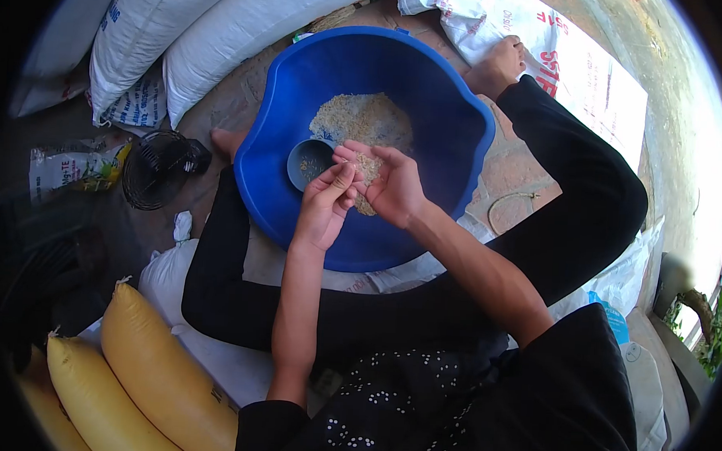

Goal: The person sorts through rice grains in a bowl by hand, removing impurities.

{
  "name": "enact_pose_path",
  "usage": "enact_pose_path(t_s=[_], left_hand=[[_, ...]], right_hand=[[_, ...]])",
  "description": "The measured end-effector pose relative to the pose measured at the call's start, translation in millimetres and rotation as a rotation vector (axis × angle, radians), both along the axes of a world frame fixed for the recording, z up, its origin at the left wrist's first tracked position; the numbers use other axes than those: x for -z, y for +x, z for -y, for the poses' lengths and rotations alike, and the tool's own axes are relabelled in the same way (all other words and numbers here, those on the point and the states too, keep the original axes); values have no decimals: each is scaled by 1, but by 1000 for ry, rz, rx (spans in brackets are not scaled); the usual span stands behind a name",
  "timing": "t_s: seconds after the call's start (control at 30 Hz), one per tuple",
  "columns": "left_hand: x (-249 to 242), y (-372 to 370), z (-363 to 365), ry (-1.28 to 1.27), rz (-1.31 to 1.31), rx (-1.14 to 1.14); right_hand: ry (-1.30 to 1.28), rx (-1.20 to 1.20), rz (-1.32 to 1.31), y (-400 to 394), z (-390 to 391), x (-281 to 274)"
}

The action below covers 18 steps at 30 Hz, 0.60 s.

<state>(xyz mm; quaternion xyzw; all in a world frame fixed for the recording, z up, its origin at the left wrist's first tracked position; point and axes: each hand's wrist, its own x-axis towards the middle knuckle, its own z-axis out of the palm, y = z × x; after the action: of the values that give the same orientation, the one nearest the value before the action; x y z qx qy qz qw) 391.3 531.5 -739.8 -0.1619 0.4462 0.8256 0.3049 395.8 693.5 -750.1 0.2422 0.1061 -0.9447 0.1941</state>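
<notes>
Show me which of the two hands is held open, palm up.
The right hand, its palm open and facing up over the blue basin; the left hand is curled, thumb against its fingers.

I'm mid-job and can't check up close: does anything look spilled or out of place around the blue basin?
Nothing stands out: pale grain lies in the blue basin beside the grey cup, no spill visible outside.

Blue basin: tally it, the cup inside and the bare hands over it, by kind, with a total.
Basin: 1
Cup: 1
Hands: 2, left hand and right hand
Total: 4
</notes>
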Motion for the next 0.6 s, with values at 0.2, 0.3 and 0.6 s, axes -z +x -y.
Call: enact_pose_path(t_s=[0.2, 0.3, 0.6], left_hand=[[0, -5, 10, 341, 203, -84], [5, -13, 23, 219, 107, -142], [56, -31, 52, -925, -327, -131]], right_hand=[[10, -8, -20, 0, -2, -4], [29, 28, 12, -1, 0, -6], [150, 144, 96, -3, 4, 3]])
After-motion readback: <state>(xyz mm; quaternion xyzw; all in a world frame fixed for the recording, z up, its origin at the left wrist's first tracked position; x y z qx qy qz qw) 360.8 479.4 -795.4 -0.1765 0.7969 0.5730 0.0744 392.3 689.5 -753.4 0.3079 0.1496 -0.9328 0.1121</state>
